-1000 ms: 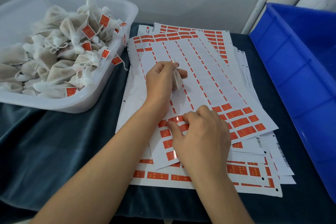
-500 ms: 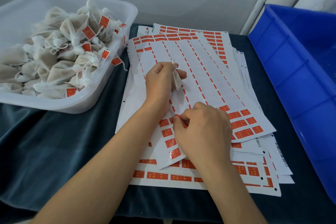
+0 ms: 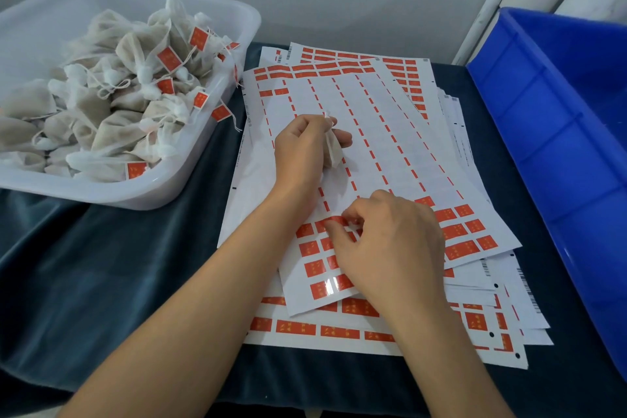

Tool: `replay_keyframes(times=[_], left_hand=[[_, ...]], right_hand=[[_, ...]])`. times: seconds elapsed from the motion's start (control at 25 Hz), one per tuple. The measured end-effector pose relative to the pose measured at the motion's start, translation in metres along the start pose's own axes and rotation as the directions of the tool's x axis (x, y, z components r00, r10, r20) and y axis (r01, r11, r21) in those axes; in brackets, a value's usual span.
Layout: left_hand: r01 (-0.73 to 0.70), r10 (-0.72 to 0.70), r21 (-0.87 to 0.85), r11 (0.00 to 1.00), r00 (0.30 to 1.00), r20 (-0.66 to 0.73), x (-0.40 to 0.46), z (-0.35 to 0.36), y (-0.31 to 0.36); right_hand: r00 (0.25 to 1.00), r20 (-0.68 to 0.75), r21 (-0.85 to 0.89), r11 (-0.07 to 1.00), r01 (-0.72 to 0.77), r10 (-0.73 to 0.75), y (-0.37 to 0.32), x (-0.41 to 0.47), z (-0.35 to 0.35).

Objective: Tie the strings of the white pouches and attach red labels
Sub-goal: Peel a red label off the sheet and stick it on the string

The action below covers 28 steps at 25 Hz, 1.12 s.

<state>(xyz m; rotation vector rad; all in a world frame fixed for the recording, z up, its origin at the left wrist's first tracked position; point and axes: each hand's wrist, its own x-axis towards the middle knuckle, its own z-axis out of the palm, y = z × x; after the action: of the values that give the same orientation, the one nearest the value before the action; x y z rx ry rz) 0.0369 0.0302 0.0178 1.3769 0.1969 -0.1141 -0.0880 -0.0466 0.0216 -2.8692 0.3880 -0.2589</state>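
your left hand (image 3: pixel 305 149) grips white pouch (image 3: pixel 332 149) | your right hand (image 3: pixel 390 248) pinches red label (image 3: pixel 334 222) on top sheet (image 3: pixel 373 132)

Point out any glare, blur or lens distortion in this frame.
Head view: glare streaks the glossy red labels on the top sheet; the right hand fingertips look slightly soft; wide-angle bending curves the blue bin rim.

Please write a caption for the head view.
Left hand holds white pouch; right hand peels red label.
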Motion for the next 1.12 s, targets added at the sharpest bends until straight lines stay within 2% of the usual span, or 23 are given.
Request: replay_keyframes(times=[0.68,0.96,1.12], left_hand=[[-0.007,0.007,-0.011,1.000,1.000,0.008,0.002,-0.001,-0.002],[-0.001,0.001,-0.005,1.000,1.000,-0.001,0.003,0.000,-0.003],[0.004,-0.004,-0.014,1.000,1.000,0.001,0.003,0.000,-0.004]], right_hand=[[0.976,-0.208,0.022,0.997,0.068,-0.062,-0.009,-0.003,0.009],[0.988,-0.148,0.102,0.994,-0.027,0.042,-0.014,-0.009,0.015],[0.992,-0.120,0.109,0.993,-0.036,0.049,-0.010,-0.005,0.019]])
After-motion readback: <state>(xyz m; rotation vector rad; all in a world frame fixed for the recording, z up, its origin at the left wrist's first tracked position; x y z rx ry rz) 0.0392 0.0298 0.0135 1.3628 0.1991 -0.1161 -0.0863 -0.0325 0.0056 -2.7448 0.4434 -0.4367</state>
